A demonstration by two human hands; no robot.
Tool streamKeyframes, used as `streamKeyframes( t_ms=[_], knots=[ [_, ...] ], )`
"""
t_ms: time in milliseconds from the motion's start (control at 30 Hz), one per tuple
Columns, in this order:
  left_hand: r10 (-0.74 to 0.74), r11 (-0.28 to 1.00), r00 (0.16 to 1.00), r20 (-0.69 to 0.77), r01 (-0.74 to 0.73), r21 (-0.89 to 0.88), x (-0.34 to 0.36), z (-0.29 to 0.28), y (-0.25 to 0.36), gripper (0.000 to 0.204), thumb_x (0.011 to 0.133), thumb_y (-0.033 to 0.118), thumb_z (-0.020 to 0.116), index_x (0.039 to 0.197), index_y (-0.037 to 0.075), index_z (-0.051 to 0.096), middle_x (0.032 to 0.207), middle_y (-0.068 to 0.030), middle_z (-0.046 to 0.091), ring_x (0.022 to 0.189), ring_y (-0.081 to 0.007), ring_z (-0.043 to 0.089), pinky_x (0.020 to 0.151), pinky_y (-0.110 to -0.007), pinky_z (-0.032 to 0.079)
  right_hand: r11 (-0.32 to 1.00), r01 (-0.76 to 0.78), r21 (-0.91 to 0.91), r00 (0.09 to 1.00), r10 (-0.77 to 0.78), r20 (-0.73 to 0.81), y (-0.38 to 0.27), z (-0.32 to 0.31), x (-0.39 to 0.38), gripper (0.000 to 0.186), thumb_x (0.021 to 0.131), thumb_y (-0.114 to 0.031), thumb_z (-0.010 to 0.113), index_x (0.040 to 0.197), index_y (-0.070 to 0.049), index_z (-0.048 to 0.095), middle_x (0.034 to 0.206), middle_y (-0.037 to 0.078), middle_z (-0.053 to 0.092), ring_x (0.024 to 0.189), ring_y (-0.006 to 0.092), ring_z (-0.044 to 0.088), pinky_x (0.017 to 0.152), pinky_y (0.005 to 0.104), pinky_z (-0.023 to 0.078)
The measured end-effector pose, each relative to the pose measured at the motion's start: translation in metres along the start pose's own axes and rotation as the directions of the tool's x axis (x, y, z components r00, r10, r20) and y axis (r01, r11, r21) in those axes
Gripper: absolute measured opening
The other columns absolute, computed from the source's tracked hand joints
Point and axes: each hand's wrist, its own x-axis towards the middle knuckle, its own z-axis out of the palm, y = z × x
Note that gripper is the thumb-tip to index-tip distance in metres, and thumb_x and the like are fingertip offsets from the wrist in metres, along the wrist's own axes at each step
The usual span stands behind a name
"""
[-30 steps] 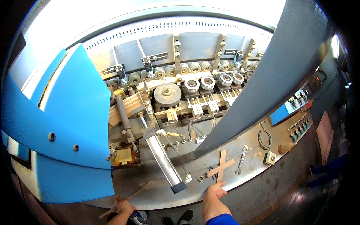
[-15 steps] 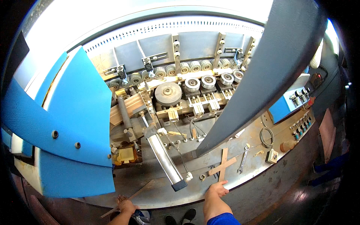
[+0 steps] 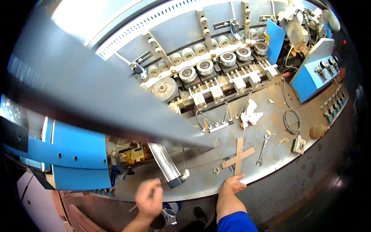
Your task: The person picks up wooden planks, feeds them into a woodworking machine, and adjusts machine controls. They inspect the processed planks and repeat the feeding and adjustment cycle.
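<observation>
Two flat brown strips (image 3: 239,153), which look like wood, lie crossed on the grey metal machine table (image 3: 201,174). My right hand (image 3: 233,184) rests at the table's front edge, by the lower end of the longer strip. Its thumb and fingers are apart; whether it touches the strip is hard to tell. My left hand (image 3: 150,198) is raised in front of the table edge with its fingers curled. A pale thin piece (image 3: 133,208) shows beside its wrist, but what the fingers hold is hidden. A silver cylinder (image 3: 165,163) with a dark end cap lies just beyond.
A wrench (image 3: 263,150), a small ring (image 3: 216,170), crumpled white paper (image 3: 251,114) and a coiled cable (image 3: 292,120) lie on the table. Rollers (image 3: 205,67) line the machine behind. A dark slanted panel (image 3: 116,100) crosses the left, above a blue cover (image 3: 79,154).
The view has shifted to the right. My left hand has come up and rightward, away from where it was with a long thin strip. My right hand stays by the crossed strips.
</observation>
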Motion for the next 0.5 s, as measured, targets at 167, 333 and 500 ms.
streamKeyframes(
  t_ms=[167,333,500],
  knots=[
    [-0.111,0.922,0.993,-0.028,0.092,-0.375,0.187,0.066,0.012,0.031,0.096,0.015,0.061,0.120,-0.004,0.064,0.110,-0.0175,0.068,0.095,-0.0263,0.067,0.086,-0.037,0.052,0.999,0.025,-0.046,0.998,-0.022,0.053,0.007,0.005,0.007,0.070,0.095,-0.061,0.053,0.118,0.005,0.050,0.111,0.033,0.061,0.101,0.0491,0.063,0.087,0.0563,0.052],
    [-0.009,0.920,0.980,0.201,-0.071,0.387,0.313,0.097,0.020,0.049,0.095,0.021,0.054,0.139,0.000,0.053,0.134,-0.0227,0.061,0.117,-0.0373,0.062,0.101,-0.043,0.048,0.993,0.092,-0.078,0.993,-0.086,0.076,0.000,0.005,0.008,0.069,0.095,-0.060,0.053,0.118,0.005,0.050,0.111,0.033,0.061,0.101,0.0492,0.062,0.087,0.0563,0.051],
    [-0.323,0.815,0.900,0.293,0.107,0.570,0.375,0.118,0.017,0.070,0.090,0.018,0.051,0.156,0.004,0.030,0.135,-0.0263,0.059,0.123,-0.0388,0.059,0.106,-0.045,0.045,0.989,0.129,-0.075,0.988,-0.121,0.098,-0.007,0.009,0.002,0.068,0.095,-0.059,0.054,0.118,0.005,0.049,0.111,0.033,0.061,0.101,0.0493,0.062,0.088,0.0563,0.051]
  ],
)
